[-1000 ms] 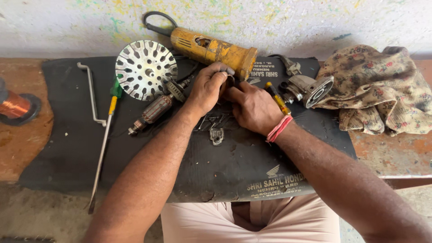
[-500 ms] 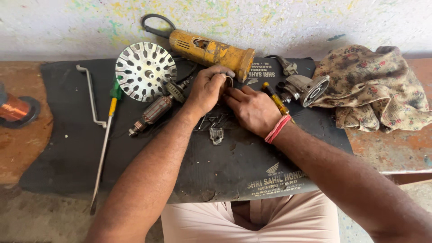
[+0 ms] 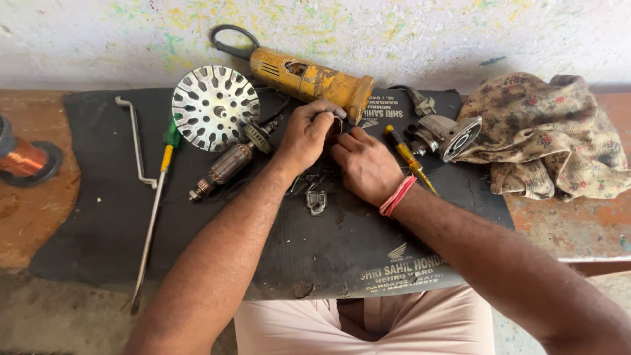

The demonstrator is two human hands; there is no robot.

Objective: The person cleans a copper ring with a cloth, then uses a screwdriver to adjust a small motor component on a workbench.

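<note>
While my arms reach over the black mat on the tabletop, my left hand and right hand meet on a small dark part just in front of the yellow grinder body. Both grips are closed around it, fingers pinching. The motor rotor lies just left of my left wrist, the yellow screwdriver just right of my right hand.
</note>
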